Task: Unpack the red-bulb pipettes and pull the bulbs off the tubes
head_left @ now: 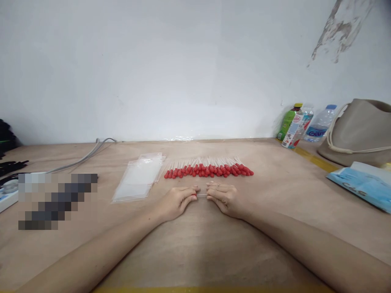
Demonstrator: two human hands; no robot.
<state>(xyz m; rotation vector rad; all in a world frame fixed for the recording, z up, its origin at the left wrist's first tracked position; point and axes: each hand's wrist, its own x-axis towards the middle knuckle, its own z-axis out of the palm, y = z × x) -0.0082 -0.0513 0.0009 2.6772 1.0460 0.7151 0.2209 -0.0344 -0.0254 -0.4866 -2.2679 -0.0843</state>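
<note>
1. The left hand (179,201) is resting low over the worktop (195,248), its grip closing with thumb and fingers on the red end of a stick (201,195).
2. The right hand (227,199) is facing it from the other side, its grip pinching around the opposite end of the same stick.
3. The stick is lying crosswise between the 2 hands, with only its pale middle and a bit of red showing; the fingers are hiding the rest.
4. Just beyond the hands, a row of red-tipped sticks (210,170) is spreading across the worktop, the red heads pointing toward the person and the pale shafts pointing toward the wall (183,73).
5. A stack of clear bags (137,179) is lying to the left of the row, near the left hand.
6. At the far right, 3 bottles (320,126) are standing near the wall, and a beige bag (360,132) is sitting beside them.
7. A blue packet (360,185) is lying in front of the beige bag.
8. On the left, a grey cable (76,161) is running across the worktop toward the wall.
</note>
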